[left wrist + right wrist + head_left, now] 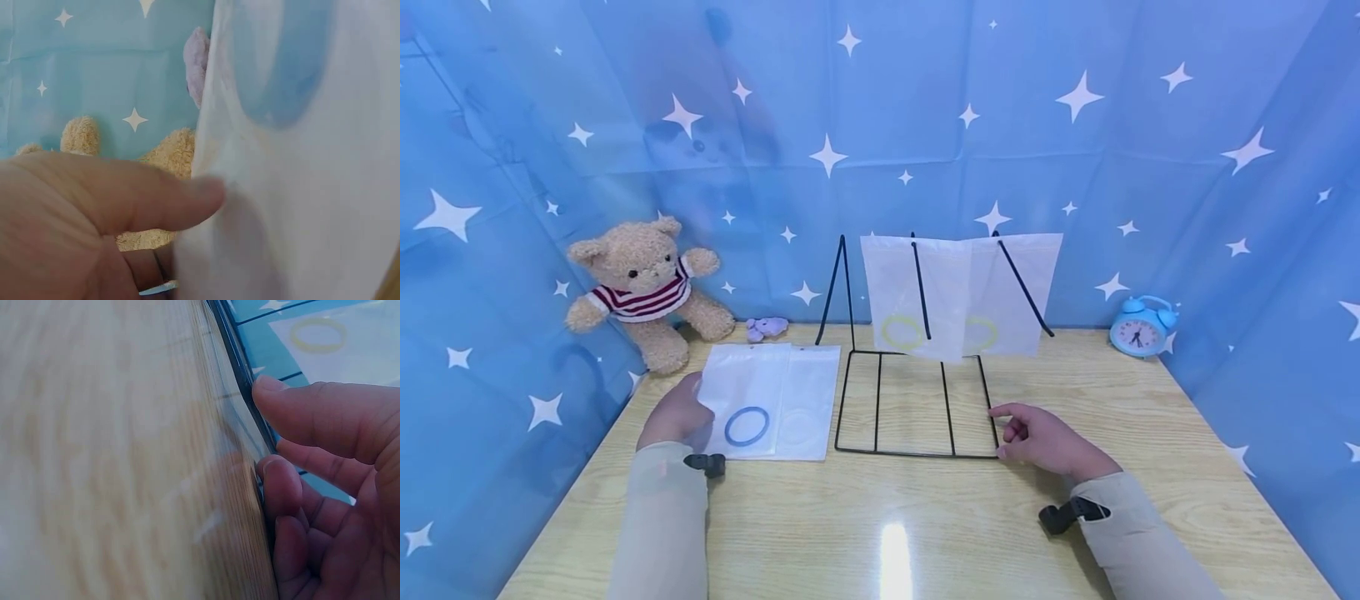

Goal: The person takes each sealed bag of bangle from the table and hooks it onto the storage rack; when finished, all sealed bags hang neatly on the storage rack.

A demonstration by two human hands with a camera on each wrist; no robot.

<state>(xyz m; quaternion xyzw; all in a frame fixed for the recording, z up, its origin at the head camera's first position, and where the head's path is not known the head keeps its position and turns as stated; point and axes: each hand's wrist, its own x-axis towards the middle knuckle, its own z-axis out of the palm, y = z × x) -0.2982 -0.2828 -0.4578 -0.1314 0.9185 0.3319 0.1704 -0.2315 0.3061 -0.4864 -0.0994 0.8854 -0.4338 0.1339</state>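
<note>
My left hand (679, 410) pinches the left edge of a translucent plastic bag (300, 206) containing a blue ring (747, 426); its thumb (181, 203) lies over the film. Partly under this bag is a second one with a white ring (798, 427). At the right front corner of a black wire rack (895, 453), my right hand (1037, 437) holds the frame, thumb (312, 415) against the wire and the other fingers bent. Two more bags (947, 275), with yellow-green rings (902, 332) in them, hang from the rack's middle and right prongs.
The rack's left prong (829, 292) carries no bag. A teddy bear (647, 283) in a striped sweater sits at the back left, near a small purple plush (767, 328). A blue alarm clock (1138, 331) stands at the back right. Starry blue curtain surrounds the wooden table (797, 533).
</note>
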